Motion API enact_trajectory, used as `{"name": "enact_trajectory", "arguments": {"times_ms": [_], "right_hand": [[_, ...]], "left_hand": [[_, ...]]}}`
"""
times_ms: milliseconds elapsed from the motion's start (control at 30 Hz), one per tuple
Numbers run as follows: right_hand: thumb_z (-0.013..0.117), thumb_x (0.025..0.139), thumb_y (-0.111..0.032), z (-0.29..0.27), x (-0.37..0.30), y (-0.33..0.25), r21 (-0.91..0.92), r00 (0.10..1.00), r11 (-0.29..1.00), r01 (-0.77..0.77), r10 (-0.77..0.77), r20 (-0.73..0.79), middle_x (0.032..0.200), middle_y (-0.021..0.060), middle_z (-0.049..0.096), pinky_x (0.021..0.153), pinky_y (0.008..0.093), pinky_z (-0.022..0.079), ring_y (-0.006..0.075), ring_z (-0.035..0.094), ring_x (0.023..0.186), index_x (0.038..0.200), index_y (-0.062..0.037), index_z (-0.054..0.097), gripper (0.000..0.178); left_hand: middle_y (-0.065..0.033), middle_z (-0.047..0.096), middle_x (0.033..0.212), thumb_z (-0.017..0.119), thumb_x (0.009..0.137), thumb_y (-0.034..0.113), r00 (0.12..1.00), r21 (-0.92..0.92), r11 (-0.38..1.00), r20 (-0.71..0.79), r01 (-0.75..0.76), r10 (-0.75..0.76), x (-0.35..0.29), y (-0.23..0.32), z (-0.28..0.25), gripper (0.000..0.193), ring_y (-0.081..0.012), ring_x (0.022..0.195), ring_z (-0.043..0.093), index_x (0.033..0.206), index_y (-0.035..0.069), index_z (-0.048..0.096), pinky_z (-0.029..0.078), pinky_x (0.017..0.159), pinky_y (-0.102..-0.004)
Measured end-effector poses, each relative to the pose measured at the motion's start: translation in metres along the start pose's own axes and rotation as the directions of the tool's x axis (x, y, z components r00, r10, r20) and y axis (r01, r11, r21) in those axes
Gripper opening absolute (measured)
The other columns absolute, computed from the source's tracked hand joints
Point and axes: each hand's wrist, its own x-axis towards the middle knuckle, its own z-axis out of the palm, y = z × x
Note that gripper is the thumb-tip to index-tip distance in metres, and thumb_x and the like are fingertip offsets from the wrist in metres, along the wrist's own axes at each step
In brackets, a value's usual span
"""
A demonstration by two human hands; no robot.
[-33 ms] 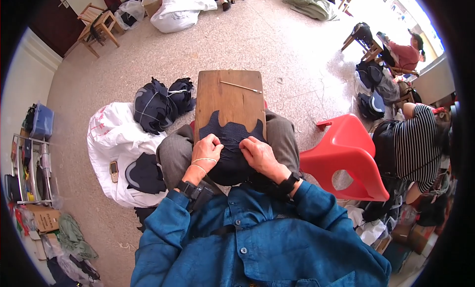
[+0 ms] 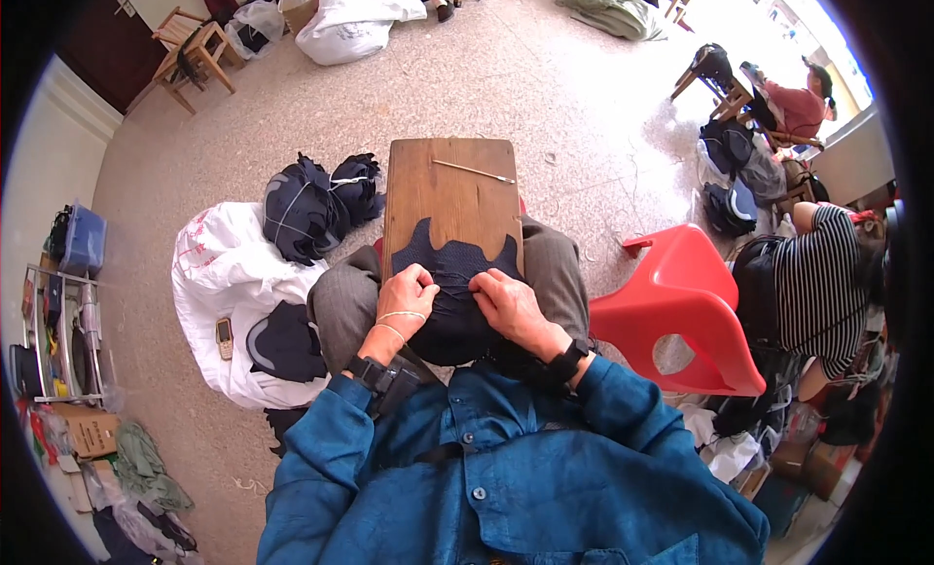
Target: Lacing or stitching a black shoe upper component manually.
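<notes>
1 dark cloth [image 2: 459, 317] lay on the near end of a brown wood board [image 2: 452, 197], w/ its near part hanging toward the person's tummy. Its long way, as far as I could tell, ran near to far, same as the board. It had 2 pointy tips at the far edge, 1 on each side, & both pointed away from the person. The near end looked round. There were small wrinkles in the middle, b/w the hands.

The L hand [image 2: 405, 296] had its thumb & finger tips pinched on the cloth, left of the wrinkles. The R hand [image 2: 510, 304] pinched it too, just right of them, w/ its fingers bent. Couldn't tell if any thread was in the tips. The 2 hands were near each other but didn't touch.

1 thin stick [image 2: 474, 172] lay at a slant on the far end of the board, apart from the cloth. The board sat b/w 2 knees in gray pants [image 2: 556, 273].

On the L side was 1 white bag [image 2: 216, 263], w/ 1 phone [image 2: 225, 338] & some dark cut pieces [image 2: 292, 343] on it. By its far edge were 2 tied dark bundles [image 2: 316, 207]. On the R side was 1 red chair [image 2: 681, 288]. Past it sat 1 person in a stripy top [image 2: 819, 288], & farther off, 1 person in a reddish top [image 2: 800, 109].
</notes>
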Motion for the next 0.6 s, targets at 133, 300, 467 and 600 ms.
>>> {"name": "enact_trajectory", "arguments": {"times_ms": [133, 300, 467, 600], "right_hand": [[0.062, 0.091, -0.014, 0.008, 0.007, -0.006, -0.04, 0.999, 0.999, 0.037, -0.036, 0.011, 0.089, 0.0152, 0.062, 0.069, 0.0469, 0.053, 0.0379, 0.065, 0.081, 0.095, -0.0061, 0.058, 0.009], [0.062, 0.089, -0.014, 0.015, 0.015, -0.003, -0.093, 0.999, 0.995, 0.028, -0.024, 0.044, 0.087, 0.0172, 0.062, 0.067, 0.0483, 0.053, 0.0387, 0.065, 0.081, 0.088, -0.0052, 0.054, 0.012], [0.06, 0.09, -0.012, 0.02, 0.011, -0.001, 0.014, 0.993, 1.0, -0.002, 0.003, -0.115, 0.083, 0.0183, 0.063, 0.066, 0.0485, 0.052, 0.0395, 0.065, 0.078, 0.088, -0.0049, 0.054, 0.009], [0.06, 0.09, -0.012, 0.019, 0.011, -0.004, 0.002, 0.994, 1.0, -0.018, 0.018, -0.109, 0.08, 0.0181, 0.063, 0.066, 0.0484, 0.052, 0.0393, 0.065, 0.078, 0.089, -0.005, 0.054, 0.009]], "left_hand": [[-0.0069, 0.063, 0.064, 0.076, 0.083, 0.017, 0.999, -0.067, 0.998, -0.047, -0.002, -0.001, 0.003, -0.014, 0.008, 0.014, -0.0205, 0.061, 0.061, 0.084, 0.005, 0.067, 0.049, 0.06, -0.0357], [-0.0011, 0.062, 0.063, 0.075, 0.084, 0.016, 0.999, -0.078, 0.996, -0.011, 0.038, -0.039, 0.007, -0.015, 0.006, 0.014, -0.01, 0.057, 0.056, 0.086, 0.004, 0.068, 0.047, 0.057, -0.0295], [0.0, 0.06, 0.063, 0.074, 0.084, 0.013, 1.0, -0.076, 0.997, -0.008, 0.021, -0.022, 0.004, -0.01, 0.001, 0.01, -0.0088, 0.057, 0.054, 0.087, 0.005, 0.069, 0.046, 0.056, -0.0281], [-0.0064, 0.065, 0.066, 0.074, 0.083, 0.019, 0.998, -0.085, 0.995, -0.031, 0.059, -0.062, 0.005, -0.014, 0.003, 0.012, -0.0222, 0.062, 0.064, 0.086, 0.008, 0.07, 0.051, 0.063, -0.0365]]}}
